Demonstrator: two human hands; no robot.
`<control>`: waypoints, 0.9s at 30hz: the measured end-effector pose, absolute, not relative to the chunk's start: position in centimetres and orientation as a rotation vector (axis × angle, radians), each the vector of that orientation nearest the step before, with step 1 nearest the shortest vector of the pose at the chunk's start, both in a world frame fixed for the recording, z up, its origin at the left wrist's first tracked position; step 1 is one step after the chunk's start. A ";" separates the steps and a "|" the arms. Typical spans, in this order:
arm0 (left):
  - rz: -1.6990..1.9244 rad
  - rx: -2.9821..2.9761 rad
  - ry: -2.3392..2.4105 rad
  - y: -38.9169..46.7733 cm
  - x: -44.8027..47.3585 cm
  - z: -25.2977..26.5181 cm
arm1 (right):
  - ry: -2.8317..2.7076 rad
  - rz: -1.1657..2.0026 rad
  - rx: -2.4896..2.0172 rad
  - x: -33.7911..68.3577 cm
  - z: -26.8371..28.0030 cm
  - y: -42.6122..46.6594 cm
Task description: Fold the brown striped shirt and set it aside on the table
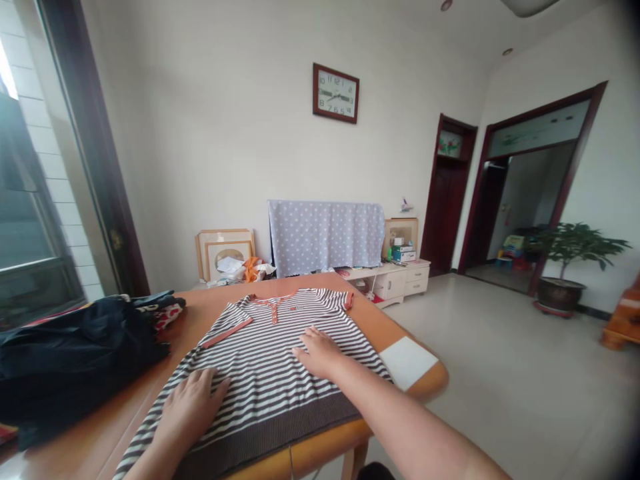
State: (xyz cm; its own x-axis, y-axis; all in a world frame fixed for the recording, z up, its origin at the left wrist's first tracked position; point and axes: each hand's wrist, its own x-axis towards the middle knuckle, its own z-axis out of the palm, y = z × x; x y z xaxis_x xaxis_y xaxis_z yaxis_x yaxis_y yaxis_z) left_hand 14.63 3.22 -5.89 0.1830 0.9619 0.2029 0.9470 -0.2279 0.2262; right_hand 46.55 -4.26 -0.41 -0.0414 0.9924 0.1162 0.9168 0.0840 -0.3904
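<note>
A striped short-sleeved shirt [260,373] in dark and white lies spread, front up, on the wooden table [410,333]. Orange trim runs along its collar, button placket and sleeve ends, and a wide dark ribbed band forms the hem nearest me. My left hand [193,403] rests flat on the shirt's lower left part, fingers stretched out. Higher up, right of the middle, my right hand [317,351] lies on the stripes with its fingers extended. Neither hand grips the cloth. Small wrinkles show in the fabric between them.
Dark folded clothes [85,353] are piled on the table's left side. A white sheet [407,362] lies at the right corner. Beyond stand a white cabinet [393,283], a cloth-covered panel [327,237] and a potted plant [560,287] on the floor.
</note>
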 end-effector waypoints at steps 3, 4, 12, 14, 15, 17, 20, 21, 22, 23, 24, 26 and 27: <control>0.464 2.369 1.943 3.3 14.7 -5.8 | -1.961 0.325 -2.044 50.4 -0.8 -4.8; 0.454 2.356 1.949 3.5 14.7 -5.8 | -1.956 0.355 -2.084 51.3 -1.2 -5.0; 0.291 2.335 1.922 5.6 16.1 -3.6 | -1.938 0.355 -2.137 52.6 -4.7 -5.7; 0.348 2.365 1.924 6.1 17.8 -2.9 | -1.937 0.354 -2.129 52.5 -4.7 -5.6; 0.384 2.391 1.897 6.2 18.8 -2.7 | -1.935 0.360 -2.129 52.5 -4.7 -5.6; 0.427 2.425 1.802 6.5 21.0 -2.3 | -1.930 0.372 -2.128 52.6 -4.6 -5.6; 0.461 2.453 1.675 7.0 24.0 -1.9 | -1.911 0.385 -2.134 52.6 -4.6 -5.6; 0.471 2.460 1.649 7.2 24.9 -1.8 | -1.909 0.386 -2.136 52.6 -4.6 -5.6; 0.482 2.469 1.628 7.4 25.6 -1.7 | -1.910 0.384 -2.138 52.6 -4.6 -5.6; 0.497 2.480 1.611 7.6 26.1 -1.8 | -1.913 0.379 -2.137 52.6 -4.7 -5.6; 0.513 2.492 1.596 7.8 26.6 -1.8 | -1.917 0.375 -2.136 52.6 -4.7 -5.6; 0.555 2.515 1.575 8.0 27.1 -2.2 | -1.916 0.371 -2.134 52.6 -4.8 -5.6; 0.576 2.519 1.575 8.1 27.2 -2.5 | -1.910 0.372 -2.135 52.5 -4.8 -5.5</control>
State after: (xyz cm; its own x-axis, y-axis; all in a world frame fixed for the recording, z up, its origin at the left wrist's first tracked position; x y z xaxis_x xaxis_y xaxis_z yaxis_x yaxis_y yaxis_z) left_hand 27.18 8.08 -2.48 0.3879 0.8855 0.2558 0.8416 -0.4535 0.2934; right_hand 52.54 -5.51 -4.79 0.1071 0.9940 -0.0219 0.9297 -0.1079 -0.3522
